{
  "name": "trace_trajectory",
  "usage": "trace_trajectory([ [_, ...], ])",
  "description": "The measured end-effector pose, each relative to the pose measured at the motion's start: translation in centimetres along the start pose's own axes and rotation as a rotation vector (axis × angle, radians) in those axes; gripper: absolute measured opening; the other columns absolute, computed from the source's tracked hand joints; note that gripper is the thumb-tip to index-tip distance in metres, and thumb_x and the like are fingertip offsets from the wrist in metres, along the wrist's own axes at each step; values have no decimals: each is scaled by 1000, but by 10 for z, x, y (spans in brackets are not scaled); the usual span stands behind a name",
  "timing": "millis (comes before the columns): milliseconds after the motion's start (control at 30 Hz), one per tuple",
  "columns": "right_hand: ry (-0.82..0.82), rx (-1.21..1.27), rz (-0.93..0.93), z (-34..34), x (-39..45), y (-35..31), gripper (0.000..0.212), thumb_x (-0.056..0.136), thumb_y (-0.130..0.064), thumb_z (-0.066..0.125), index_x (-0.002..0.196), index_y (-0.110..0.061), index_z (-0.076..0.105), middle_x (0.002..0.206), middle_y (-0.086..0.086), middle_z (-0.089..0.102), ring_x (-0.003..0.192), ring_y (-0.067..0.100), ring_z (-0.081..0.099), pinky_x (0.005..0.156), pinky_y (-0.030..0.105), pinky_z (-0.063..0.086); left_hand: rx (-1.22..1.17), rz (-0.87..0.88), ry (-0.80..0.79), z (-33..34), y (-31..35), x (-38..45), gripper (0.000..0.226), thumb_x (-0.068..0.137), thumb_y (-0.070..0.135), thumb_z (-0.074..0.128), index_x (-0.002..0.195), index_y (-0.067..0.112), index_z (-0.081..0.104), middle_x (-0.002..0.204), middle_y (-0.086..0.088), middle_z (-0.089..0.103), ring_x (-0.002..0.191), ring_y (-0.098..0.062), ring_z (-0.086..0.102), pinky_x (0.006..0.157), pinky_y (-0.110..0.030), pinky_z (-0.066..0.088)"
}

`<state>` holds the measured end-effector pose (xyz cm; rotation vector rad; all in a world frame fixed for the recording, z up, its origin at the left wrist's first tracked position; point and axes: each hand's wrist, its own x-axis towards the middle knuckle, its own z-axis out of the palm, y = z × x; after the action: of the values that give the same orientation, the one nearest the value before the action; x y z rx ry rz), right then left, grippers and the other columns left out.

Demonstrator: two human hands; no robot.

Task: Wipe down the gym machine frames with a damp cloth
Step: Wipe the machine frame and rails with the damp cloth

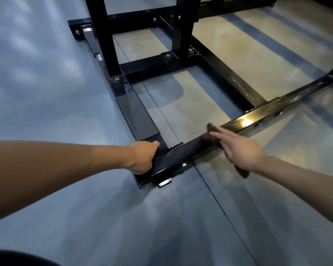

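Head view, looking down at the black base frame [181, 152] of a gym machine on a glossy floor [65, 83]

Left hand [142, 157], at about 8 o'clock from picture centre, rests at the near left corner of the frame; its fingers go over the bar's end out of sight, so whether they curl round it cannot be told

Right hand [238, 148], at about 4 o'clock, lies flat with straight fingers on a dark brown cloth [241, 171], pressing it onto the near cross bar [244, 121]; the hand is motion-blurred. Cloth shows at the fingertips and again below the wrist

Risks, as judged from here:
- Bolt heads and small brackets [258, 124] stud the bar's near face toward 3 o'clock; a fast sweep could snag the cloth or knock the knuckles
- A metal tab [164, 182] juts from the corner at 6 o'clock, just beside the left hand; a scrape is possible if that hand slides
- Cloth is pressed, not gripped, so it could slip from under the palm and leave a stretch unwiped
- Floor is shiny; drips from a damp cloth could make it slick
- Pale scuffs on the far rail [236, 83] at 1 o'clock look untouched and could be missed

Writing: no brand, label or lettering can be read anywhere on the frame or floor
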<state>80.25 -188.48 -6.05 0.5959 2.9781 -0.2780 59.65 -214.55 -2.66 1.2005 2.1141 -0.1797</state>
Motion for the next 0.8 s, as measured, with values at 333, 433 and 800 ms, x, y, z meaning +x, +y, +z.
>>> trace_trajectory([
  [333, -12, 163, 113, 9, -14, -76, 49, 105, -28, 48, 153, -36, 44, 168, -2, 29, 126, 37, 62, 105, 49, 50, -40, -16, -20, -4, 4, 0, 66, 91, 8, 42, 155, 15, 24, 118, -9, 62, 104, -31, 61, 91, -47, 57],
  [433, -160, 75, -166, 22, -32, -116, 51, 106, -35, 45, 156, -43, 35, 171, -16, 13, 117, 36, 66, 93, 47, 55, 70, -38, 25, -8, 11, -1, 54, 93, 15, 47, 145, 13, 33, 118, -10, 60, 107, -34, 59, 88, -45, 55],
  [800, -520, 1426, 573, -34, -13, -128, 20, 103, -23, 57, 120, -15, 63, 83, 5, 69, 61, 14, 63, 52, 26, 52, 239, 394, 201, -18, 4, -3, 125, 74, 50, 82, 161, 33, -6, 168, 2, -10, 155, -18, -10, 125, -38, 1],
])
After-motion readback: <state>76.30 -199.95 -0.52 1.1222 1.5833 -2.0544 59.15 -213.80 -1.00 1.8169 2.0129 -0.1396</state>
